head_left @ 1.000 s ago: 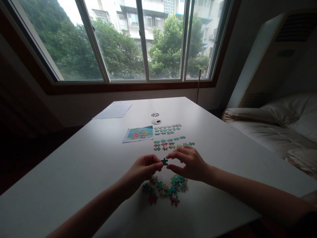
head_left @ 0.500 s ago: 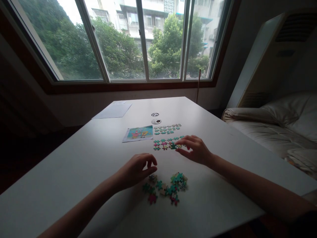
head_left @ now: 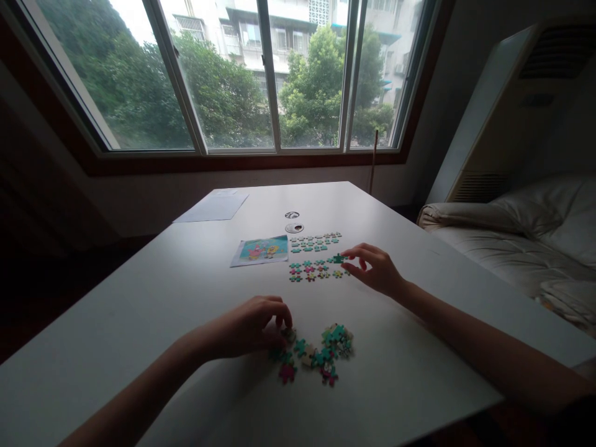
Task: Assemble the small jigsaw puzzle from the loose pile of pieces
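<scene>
My right hand [head_left: 378, 271] pinches a dark green jigsaw puzzle piece [head_left: 338, 258] between thumb and fingertips, at the right part of the nearer rows of laid-out puzzle pieces [head_left: 308, 268]. Low over the table, my left hand [head_left: 261, 324] has its fingers curled around a puzzle piece [head_left: 290, 336] at the left edge of a loose pile. That pile of puzzle pieces [head_left: 322, 355], mostly green with some red and tan, lies close to me. Beyond the nearer rows are farther rows of puzzle pieces [head_left: 316, 242]. Left of the rows lies a colourful cartoon picture sheet [head_left: 263, 250].
Everything rests on a white table [head_left: 186, 279]. Two small round items [head_left: 294, 228] lie behind the rows, and pale sheets of paper [head_left: 212, 207] at the far left corner. A light sofa [head_left: 507, 230] stands to the right, a window ahead.
My right hand has carried the green puzzle piece right and slightly away from me along the rows. My left hand has lowered onto the left edge of the pile.
</scene>
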Demonstrator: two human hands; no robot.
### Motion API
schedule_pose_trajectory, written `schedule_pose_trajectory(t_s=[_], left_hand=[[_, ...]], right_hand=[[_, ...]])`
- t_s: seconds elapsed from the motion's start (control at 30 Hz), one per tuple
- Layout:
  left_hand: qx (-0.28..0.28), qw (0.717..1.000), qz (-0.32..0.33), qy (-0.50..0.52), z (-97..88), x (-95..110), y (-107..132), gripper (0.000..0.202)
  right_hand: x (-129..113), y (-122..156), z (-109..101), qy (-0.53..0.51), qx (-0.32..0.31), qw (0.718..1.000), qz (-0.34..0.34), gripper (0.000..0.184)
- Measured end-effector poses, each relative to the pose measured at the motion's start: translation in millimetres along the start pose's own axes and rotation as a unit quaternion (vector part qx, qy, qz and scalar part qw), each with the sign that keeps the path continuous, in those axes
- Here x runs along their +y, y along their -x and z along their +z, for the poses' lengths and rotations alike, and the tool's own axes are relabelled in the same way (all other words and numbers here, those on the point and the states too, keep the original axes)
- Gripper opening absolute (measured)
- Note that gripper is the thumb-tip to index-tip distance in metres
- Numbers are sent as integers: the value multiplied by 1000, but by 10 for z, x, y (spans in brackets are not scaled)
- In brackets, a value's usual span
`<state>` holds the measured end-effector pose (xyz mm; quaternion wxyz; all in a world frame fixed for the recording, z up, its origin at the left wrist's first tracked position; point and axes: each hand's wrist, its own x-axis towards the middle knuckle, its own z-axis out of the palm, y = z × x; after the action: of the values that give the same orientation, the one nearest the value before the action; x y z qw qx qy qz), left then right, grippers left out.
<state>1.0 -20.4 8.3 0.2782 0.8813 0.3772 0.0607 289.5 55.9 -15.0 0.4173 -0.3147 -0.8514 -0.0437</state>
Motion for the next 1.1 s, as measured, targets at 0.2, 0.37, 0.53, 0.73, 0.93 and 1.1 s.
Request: schedule_pose_trajectory(t_s=[0.2,0.37,0.53,0.73,0.93,1.1], left_hand=[[-2,1000,-4,10,-53,-18,43,10],[3,1000,-2,21,-73,-91,54,9],[2,1000,2,24,-102,-130,62,9],[8,1000,0,20,-150,-102,107,12],[-3,1000,-9,15,-194,-73,150,12],[-1,1000,-16,20,-191,-70,140,11]], right_hand=[[113,-164,74,13,-65,997,37,21],[453,-356,267,14,-150,984,95,21],[707,-507,476,36,-190,969,153,21],[762,-585,578,35,-230,957,175,22],[755,-624,598,31,-240,954,175,23],[727,-637,611,34,-241,955,170,19]])
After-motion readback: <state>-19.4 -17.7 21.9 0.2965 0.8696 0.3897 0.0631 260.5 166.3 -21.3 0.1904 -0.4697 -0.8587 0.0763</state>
